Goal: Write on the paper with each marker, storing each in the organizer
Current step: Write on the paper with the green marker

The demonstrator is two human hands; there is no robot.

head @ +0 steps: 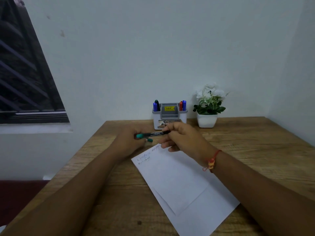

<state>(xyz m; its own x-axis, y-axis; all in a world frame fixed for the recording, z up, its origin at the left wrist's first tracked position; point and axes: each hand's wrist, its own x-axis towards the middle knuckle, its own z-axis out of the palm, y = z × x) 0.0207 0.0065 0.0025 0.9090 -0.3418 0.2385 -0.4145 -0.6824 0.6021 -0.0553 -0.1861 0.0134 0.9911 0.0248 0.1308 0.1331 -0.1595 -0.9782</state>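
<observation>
A black-barrelled green marker (156, 133) lies level in the air between both hands, just in front of the organizer (169, 119). My left hand (129, 142) grips its green left end, and a second green piece (150, 140) shows under those fingers. My right hand (184, 138) pinches the marker's right end. The white paper (180, 183) lies slanted on the desk below, with a few lines of writing (144, 157) at its top left corner. In the organizer stand a blue and a dark green marker (156, 105) on the left and a red and a blue marker (182, 105) on the right.
A white pot of white flowers (207, 108) stands right of the organizer against the wall. The wooden desk (255, 150) ends at the wall behind and on the right. A dark window (22, 74) is at the far left.
</observation>
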